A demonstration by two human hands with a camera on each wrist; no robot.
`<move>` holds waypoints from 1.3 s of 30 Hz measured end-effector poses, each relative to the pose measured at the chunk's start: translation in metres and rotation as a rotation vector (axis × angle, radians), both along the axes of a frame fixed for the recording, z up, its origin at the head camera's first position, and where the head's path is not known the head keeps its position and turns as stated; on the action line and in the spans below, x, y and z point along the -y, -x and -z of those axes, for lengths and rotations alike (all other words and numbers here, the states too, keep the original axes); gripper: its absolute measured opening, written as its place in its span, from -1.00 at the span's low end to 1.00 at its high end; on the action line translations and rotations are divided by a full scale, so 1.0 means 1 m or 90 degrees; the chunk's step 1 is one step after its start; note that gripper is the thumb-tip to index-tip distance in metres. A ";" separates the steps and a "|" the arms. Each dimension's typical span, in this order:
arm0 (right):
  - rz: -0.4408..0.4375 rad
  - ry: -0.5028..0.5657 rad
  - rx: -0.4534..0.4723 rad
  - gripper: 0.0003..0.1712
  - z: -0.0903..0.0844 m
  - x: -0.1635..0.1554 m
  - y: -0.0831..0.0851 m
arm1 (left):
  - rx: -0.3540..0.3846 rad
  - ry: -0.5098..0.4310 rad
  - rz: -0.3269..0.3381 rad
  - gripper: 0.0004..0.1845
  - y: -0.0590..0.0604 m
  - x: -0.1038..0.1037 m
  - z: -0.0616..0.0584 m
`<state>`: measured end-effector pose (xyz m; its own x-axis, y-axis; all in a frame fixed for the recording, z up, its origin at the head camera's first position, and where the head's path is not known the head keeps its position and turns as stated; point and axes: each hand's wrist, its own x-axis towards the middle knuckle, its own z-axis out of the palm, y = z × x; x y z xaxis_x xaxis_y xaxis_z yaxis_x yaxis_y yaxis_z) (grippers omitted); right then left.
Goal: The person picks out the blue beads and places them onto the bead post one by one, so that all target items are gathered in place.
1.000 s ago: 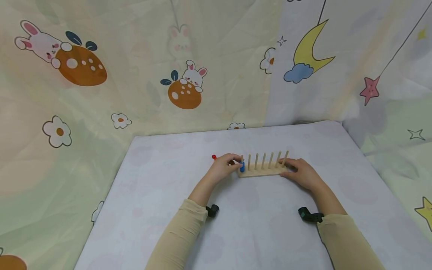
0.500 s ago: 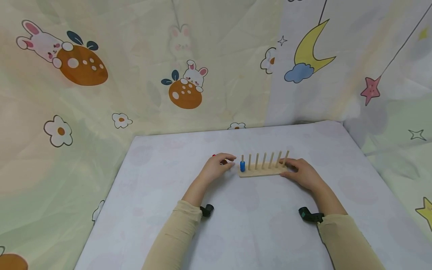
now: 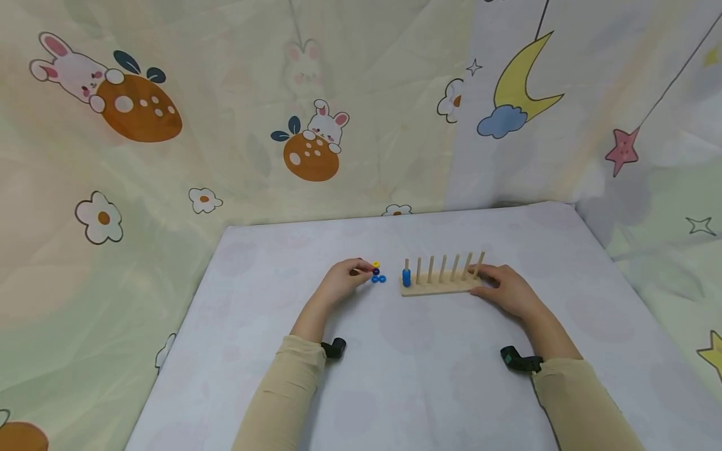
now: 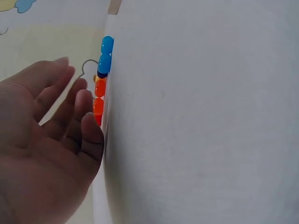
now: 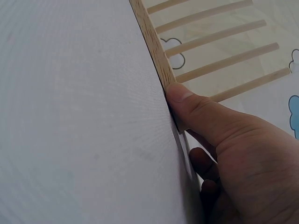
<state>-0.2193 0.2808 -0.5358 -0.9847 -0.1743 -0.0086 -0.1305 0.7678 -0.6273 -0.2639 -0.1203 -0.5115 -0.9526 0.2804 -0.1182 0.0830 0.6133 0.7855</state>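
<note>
A wooden peg board (image 3: 440, 290) with a row of several upright pegs lies on the table. Blue beads (image 3: 406, 278) are threaded on its leftmost peg; the other pegs are bare. My right hand (image 3: 506, 290) grips the board's right end, the thumb (image 5: 180, 94) on its front edge. To the left of the board, my left hand (image 3: 338, 280) is close beside loose beads, its fingers loosely bent and nothing visible in them. Two blue beads (image 3: 378, 279), a dark bead (image 3: 376, 271) and a yellow bead (image 3: 376, 264) show there. Orange beads (image 4: 100, 87) appear past the fingers in the left wrist view.
A white cloth covers the table (image 3: 429, 376). Behind and at the sides hangs a printed curtain (image 3: 383, 125) with rabbits, flowers and a moon. Each wrist bears a small black camera, the left one (image 3: 335, 348) and the right one (image 3: 520, 360).
My left hand has moved left from the leftmost peg, leaving the blue beads on it, to the loose beads, several of which now show. My right hand has stayed on the board.
</note>
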 end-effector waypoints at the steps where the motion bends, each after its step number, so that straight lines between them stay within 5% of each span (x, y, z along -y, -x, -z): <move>1: 0.000 -0.001 0.000 -0.32 0.000 0.000 0.000 | 0.003 0.002 0.000 -0.75 0.000 0.001 0.001; 15: -0.004 -0.004 0.004 -0.34 -0.002 0.001 0.000 | -0.033 0.072 0.034 -0.77 0.004 -0.003 0.012; 39: -0.005 0.001 0.000 -0.38 -0.002 0.000 -0.001 | -0.072 0.139 0.063 -0.80 0.000 -0.010 0.008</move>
